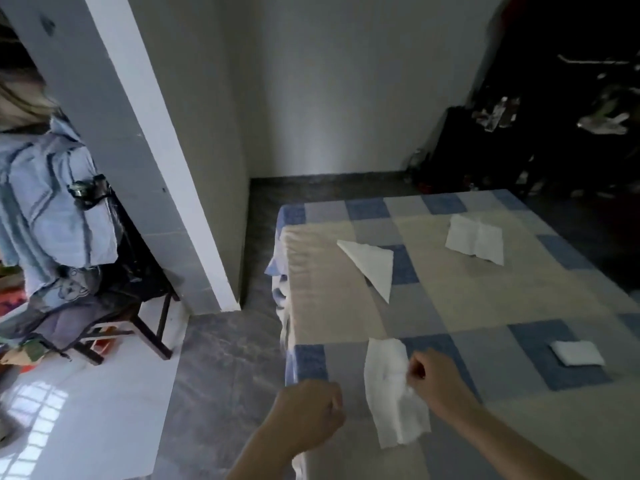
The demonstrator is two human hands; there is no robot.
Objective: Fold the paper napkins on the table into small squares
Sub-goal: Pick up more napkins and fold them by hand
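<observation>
Right hand (437,382) pinches napkin (393,393) edge.

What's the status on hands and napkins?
Right hand pinching long napkin; left hand curled, empty. One small square done, two napkins unfinished. Nothing in the way.

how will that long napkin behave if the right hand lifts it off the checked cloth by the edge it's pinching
Probably floppy: the long napkin already lies rumpled and wavy where the right hand pinches it, so it would likely droop. It looks thin and light, so it may flutter or slide on the checked cloth. Its ragged near end suggests it could tear easily.
</observation>
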